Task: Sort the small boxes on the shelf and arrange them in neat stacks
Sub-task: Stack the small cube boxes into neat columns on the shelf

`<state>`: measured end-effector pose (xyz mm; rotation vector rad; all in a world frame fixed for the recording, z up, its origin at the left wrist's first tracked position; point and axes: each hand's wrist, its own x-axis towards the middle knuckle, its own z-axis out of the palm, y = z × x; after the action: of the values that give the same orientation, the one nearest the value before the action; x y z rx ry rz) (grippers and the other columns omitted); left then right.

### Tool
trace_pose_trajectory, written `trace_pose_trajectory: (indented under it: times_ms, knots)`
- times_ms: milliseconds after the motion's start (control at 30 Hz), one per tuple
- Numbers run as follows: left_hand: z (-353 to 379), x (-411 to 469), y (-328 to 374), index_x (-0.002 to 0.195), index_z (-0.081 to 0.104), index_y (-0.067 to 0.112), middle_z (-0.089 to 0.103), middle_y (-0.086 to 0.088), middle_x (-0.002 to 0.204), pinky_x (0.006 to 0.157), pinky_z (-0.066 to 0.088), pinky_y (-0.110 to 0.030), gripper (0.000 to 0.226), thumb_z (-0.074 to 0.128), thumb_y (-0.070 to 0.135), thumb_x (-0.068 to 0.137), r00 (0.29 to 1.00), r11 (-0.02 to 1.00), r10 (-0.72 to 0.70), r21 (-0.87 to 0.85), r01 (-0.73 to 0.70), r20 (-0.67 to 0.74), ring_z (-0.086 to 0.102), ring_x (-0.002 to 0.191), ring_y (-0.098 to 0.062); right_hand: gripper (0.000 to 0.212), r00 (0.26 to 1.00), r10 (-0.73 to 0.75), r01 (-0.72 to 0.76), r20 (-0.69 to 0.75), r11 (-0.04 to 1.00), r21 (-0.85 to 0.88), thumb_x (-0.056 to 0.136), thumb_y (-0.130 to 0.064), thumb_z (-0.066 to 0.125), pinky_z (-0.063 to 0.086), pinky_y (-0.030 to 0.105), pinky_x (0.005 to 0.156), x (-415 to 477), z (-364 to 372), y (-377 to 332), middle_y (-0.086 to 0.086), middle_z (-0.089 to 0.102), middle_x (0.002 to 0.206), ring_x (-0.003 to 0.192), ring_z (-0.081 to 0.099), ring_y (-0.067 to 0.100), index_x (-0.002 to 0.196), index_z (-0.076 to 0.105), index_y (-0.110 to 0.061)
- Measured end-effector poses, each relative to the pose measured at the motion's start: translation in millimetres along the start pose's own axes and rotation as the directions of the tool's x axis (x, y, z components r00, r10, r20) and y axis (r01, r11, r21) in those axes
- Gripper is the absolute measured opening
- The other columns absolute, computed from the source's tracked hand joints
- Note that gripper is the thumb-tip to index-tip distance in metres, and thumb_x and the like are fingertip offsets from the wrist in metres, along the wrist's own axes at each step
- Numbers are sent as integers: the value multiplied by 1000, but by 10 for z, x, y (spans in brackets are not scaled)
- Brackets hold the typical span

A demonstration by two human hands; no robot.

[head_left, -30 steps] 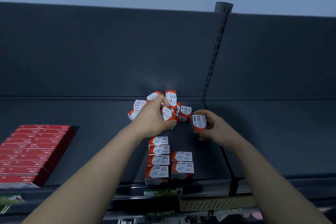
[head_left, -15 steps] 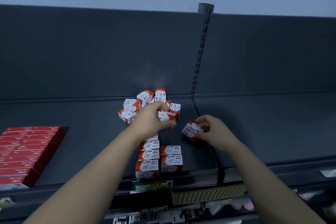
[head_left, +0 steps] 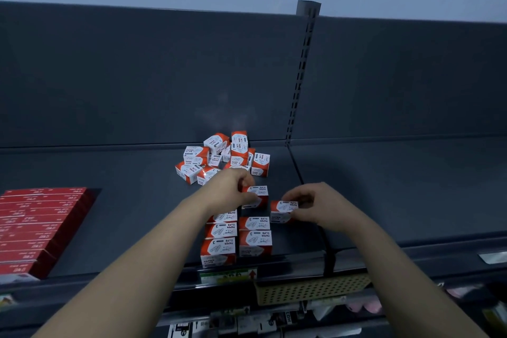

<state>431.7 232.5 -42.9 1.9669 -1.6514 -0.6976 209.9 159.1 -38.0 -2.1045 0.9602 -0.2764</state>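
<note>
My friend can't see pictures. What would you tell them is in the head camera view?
The left hand grips a paper-clip box and the right hand grips a second box at a dark shelf. Neat rows sit in front, a jumbled pile behind, flat red packs at left.

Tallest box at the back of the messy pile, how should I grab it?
Pinch the tall box near its top, left and right sides, coming from above. It stands upright and pokes over the pile, so its top looks free while other boxes crowd its base.
</note>
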Motion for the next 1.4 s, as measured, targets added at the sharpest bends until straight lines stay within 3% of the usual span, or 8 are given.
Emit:
trace_pose_trajectory:
  times_ms: [267, 500, 600, 733, 867, 1033, 1233, 1400]
  knots:
    - [-4, -18, -13, 105, 66, 24, 64, 9, 98, 74, 47, -21, 17, 64, 28, 89, 998, 998, 55, 6, -55, -25, 59, 90, -7, 29, 999, -42, 42, -3, 999, 17, 79, -22, 76, 53, 22, 84, 45, 152, -142, -13, 61, 101, 90, 63, 2, 107, 70, -23]
    - [-58, -96, -50, 107, 66, 24, 68, 8, 93, 80, 54, -32, 16, 55, 24, 95, 999, 999, 36, -12, -37, -5, 63, 87, -10, 27, 999, -24, 27, -27, 994, 110, 83, -20, 71, 54, 27, 84, 60, 258, -175, -9, 67, 100, 92, 64, 4, 109, 65, -22]
    - [-127, -191, -61, 111, 65, 20, 67, 5, 105, 83, 53, -32, 21, 49, 22, 98, 998, 998, 1, -60, -4, -64, 61, 93, -12, 30, 989, -38, 43, -145, 998, 37, 89, -21, 62, 49, 26, 91, 97, 276, -177, -9, 59, 114, 103, 56, 4, 119, 60, -24]
    - [-143, -372, -129, 114, 61, 21, 66, 2, 101, 73, 50, -26, 21, 45, 20, 99, 992, 988, -59, -151, 41, -113, 62, 89, -16, 38, 993, -85, 88, -85, 996, 32, 95, -22, 53, 46, 28, 97, 186, 384, -257, -11, 46, 132, 118, 46, 5, 133, 50, -24]
    - [-89, -509, -242, 119, 59, 19, 62, 5, 107, 74, 47, -23, 24, 47, 21, 98, 986, 990, -86, -125, 68, -140, 58, 96, -13, 32, 1000, -21, 21, -10, 997, 69, 97, -26, 50, 49, 21, 75, 210, 482, -297, -9, 52, 120, 104, 55, 7, 129, 53, -26]
    - [-3, -566, -313, 102, 64, 23, 67, 6, 96, 73, 50, -29, 18, 46, 25, 99, 990, 986, -90, -148, 74, -108, 62, 88, -12, 17, 1000, -27, 27, 12, 999, 42, 94, -28, 54, 52, 31, 82, 208, 516, -276, -8, 61, 110, 97, 60, 8, 110, 60, -29]
    - [-25, -609, -306, 116, 62, 21, 52, 4, 111, 80, 39, -22, 25, 49, 31, 97, 963, 994, -106, -42, 99, -248, 51, 96, -10, 32, 996, 14, -19, -89, 998, -59, 92, -41, 54, 45, 23, 76, 180, 506, -272, -6, 55, 113, 99, 55, 8, 122, 55, -28]
    - [16, -632, -331, 109, 64, 21, 50, -1, 111, 79, 35, -21, 22, 46, 30, 98, 957, 991, -131, -17, 131, -257, 49, 95, -10, 24, 998, 33, -32, -45, 999, 21, 93, -36, 54, 52, 29, 79, 158, 551, -238, -3, 61, 110, 96, 60, 9, 115, 58, -26]
